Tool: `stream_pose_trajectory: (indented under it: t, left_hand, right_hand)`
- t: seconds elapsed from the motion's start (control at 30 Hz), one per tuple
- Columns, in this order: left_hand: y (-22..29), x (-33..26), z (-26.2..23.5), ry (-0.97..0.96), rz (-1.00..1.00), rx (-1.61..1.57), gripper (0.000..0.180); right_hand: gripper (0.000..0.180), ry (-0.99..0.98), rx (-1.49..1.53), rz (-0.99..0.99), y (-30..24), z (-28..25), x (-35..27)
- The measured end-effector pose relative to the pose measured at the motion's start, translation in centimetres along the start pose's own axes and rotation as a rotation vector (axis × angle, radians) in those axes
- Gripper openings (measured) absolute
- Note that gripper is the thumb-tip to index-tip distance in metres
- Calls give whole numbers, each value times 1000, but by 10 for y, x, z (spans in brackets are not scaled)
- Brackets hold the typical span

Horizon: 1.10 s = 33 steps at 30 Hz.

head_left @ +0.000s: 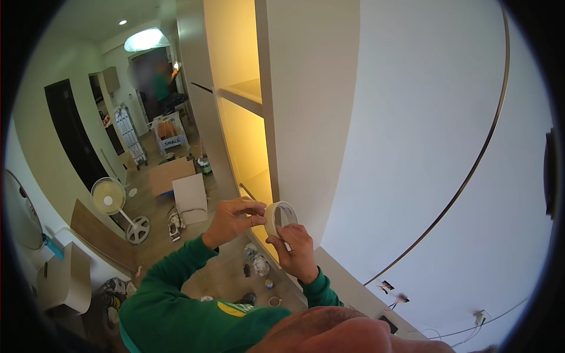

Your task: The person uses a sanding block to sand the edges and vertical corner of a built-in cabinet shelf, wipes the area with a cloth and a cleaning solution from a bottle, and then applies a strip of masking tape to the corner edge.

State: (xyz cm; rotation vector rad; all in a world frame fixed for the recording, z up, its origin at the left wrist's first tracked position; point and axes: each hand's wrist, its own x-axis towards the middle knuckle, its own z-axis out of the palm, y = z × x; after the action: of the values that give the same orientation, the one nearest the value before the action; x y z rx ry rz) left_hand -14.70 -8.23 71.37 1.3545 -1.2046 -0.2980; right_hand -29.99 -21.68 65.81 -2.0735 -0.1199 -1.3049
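A wide roll of cream masking tape is held up in front of my chest, beside the lit shelving. My right hand grips its lower right rim, thumb and fingers closed on the ring. At the roll's left side, the fingertips of my left hand are pinched together against the tape's outer face. Whether they have a loose end of tape between them is too small to make out. Both arms are in green sleeves.
A tall cabinet with yellow-lit shelves stands close ahead. A white wall with loose wires is to the right. On the floor lie cardboard sheets and crumpled plastic; a fan stands left. Farther off, a person works.
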Motion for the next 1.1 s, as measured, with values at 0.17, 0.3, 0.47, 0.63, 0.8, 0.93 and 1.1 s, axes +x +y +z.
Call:
stream_pose_trajectory:
  t: [0.17, 0.3, 0.47, 0.63, 0.8, 0.93, 1.1]
  left_hand:
    - [5, 2, -11, -121, 141, 356, 10]
    - [-2, 10, -21, -199, 110, 378, 7]
    - [53, 129, -58, 72, 755, 970, 27]
    - [188, 265, -89, 59, 1331, 1655, 74]
    - [275, 314, -131, 367, 1573, 1769, 66]
    - [306, 348, -125, 711, 2194, 1633, 35]
    - [130, 252, -99, -119, 1379, 1530, 82]
  right_hand:
    - [20, -41, 21, -82, -2, -2, 5]
    - [16, -104, 175, -46, -1, 2, 6]
    - [22, -14, 582, 377, -7, -14, 0]
    - [22, 153, 664, 427, 0, -10, 9]
    - [23, 227, 652, 467, -3, -14, 11]
    - [25, 265, 634, 476, -14, -12, 23]
    - [24, 351, 674, 450, -20, -38, 32]
